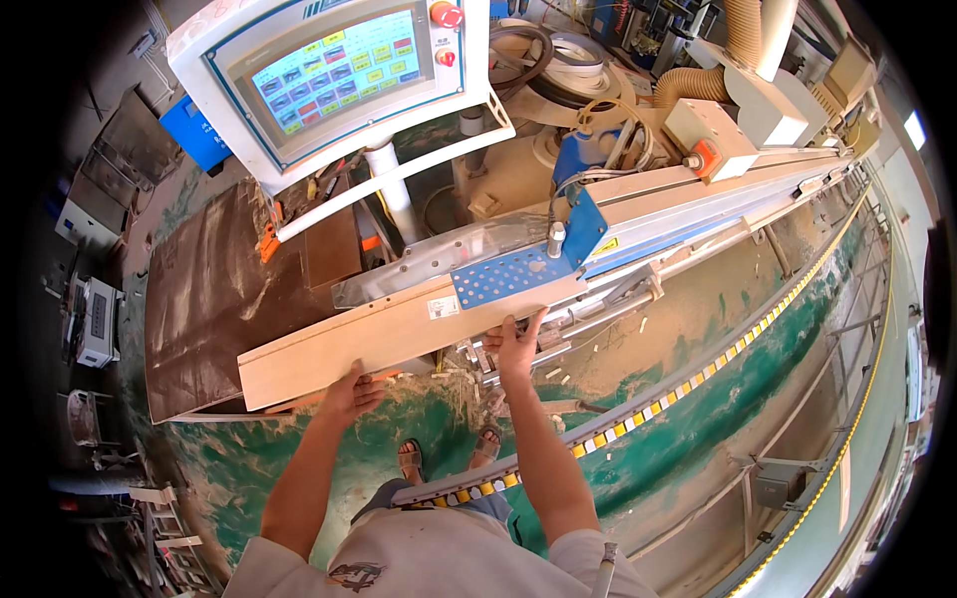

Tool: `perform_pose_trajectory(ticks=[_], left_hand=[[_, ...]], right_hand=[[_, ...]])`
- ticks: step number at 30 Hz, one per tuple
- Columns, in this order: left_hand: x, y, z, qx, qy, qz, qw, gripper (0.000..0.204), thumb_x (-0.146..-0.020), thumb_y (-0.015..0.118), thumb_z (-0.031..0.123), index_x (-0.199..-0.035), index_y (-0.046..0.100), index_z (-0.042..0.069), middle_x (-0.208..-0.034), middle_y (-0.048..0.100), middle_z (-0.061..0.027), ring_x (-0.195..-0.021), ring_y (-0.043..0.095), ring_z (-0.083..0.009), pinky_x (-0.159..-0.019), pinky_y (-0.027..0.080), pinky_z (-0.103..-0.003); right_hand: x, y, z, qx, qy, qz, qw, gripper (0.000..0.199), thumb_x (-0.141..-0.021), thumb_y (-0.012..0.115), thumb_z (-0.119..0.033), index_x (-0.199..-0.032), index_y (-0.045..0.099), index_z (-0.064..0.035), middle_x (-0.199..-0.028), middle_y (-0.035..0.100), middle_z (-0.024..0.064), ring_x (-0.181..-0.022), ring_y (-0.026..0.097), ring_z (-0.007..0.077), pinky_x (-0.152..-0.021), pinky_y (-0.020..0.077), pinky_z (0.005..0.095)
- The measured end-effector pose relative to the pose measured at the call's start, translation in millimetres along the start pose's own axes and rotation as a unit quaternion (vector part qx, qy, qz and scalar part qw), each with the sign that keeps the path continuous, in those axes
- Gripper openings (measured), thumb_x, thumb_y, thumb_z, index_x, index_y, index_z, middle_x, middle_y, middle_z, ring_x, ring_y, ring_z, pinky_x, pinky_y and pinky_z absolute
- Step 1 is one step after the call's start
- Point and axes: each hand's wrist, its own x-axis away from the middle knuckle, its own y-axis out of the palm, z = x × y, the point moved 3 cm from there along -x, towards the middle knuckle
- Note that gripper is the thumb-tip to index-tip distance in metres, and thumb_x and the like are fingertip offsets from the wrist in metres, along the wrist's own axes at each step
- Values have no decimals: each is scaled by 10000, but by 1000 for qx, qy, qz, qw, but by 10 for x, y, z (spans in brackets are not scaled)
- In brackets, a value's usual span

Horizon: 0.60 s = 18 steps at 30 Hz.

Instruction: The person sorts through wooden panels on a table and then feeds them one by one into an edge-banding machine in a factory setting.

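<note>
A long, light wood-coloured board with a white label lies slanted from lower left up to a machine's blue perforated plate. My left hand is closed at the near edge of the board, towards its left end; its thumb meets the edge and its fingers sit below. My right hand grips the same edge farther right, just below the blue plate, with the fingertips partly hidden by the board. The board's right end runs up to the blue bracket.
A control panel with a lit screen and red buttons stands at the upper left. Below it is a dark brown tabletop. A long machine rail stretches to the upper right. A yellow-and-white chain strip curves past my right arm.
</note>
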Motion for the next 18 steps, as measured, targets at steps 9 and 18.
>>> perform_pose_trajectory(ticks=[9,18], left_hand=[[192,-1530,6,57,38,114,991,393,-1025,583,460,-1025,612,69,-918,710,-72,-924,711,-264,-855,583,-453],[197,-1172,154,99,2,-57,993,353,-1062,530,426,-970,609,95,-808,641,0,-786,636,-175,-798,555,-347]], right_hand=[[-484,-503,-509,20,48,14,999,901,-1027,598,-182,-1623,-71,-269,-917,669,139,-646,649,207,-567,588,369],[1444,-1064,-246,0,17,90,996,455,-1015,569,-163,-1423,500,25,-851,655,91,-648,628,161,-565,546,301]])
